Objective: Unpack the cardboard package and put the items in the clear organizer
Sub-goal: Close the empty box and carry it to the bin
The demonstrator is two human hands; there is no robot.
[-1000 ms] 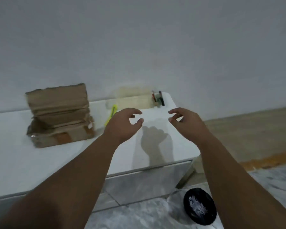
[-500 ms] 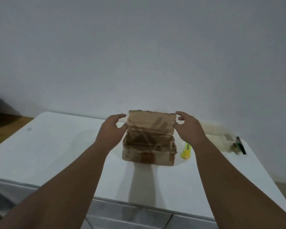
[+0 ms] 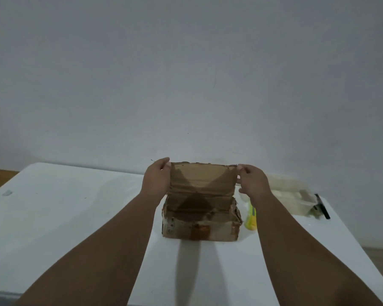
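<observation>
Head view, the only 1. The box sits on the white table, mid-frame, with its long axis running left-right across the person. Its flap stands upright at the far side, inner face toward the camera.

- **Left hand**: grips the flap's top left corner, fingers curled onto the edge.
- **Right hand**: pinches the top right corner, lower fingers loose beside the flap.
- **Arms:** both reach straight forward, 1 on each side, so the box lies dead ahead between the 2 hands, about equally near to each.
- **Box mouth:** faces up, but the inside is in shadow, so I can't tell the contents.

The organizer is on the table right of the box, apart from it, toward the far right corner. It is clear and pale, and its compartments are hard to make out. The right hand is the nearer 1 to it.

A yellow cutter lies just beside the box's right wall, long axis near-far, partly hidden by the right forearm. A black pen lies at the organizer's right end; touching it or just beside, I can't tell.

Judgement:
- **Step:** opening the flap. The task looks barely begun.
- **Next move:** probably 1 hand holding the flap back while the other dips in. Items must travel rightward, so the right hand suits carrying and the left suits holding.
- **Risk:** the box looks light and could tip back if the flap is pulled hard
</observation>
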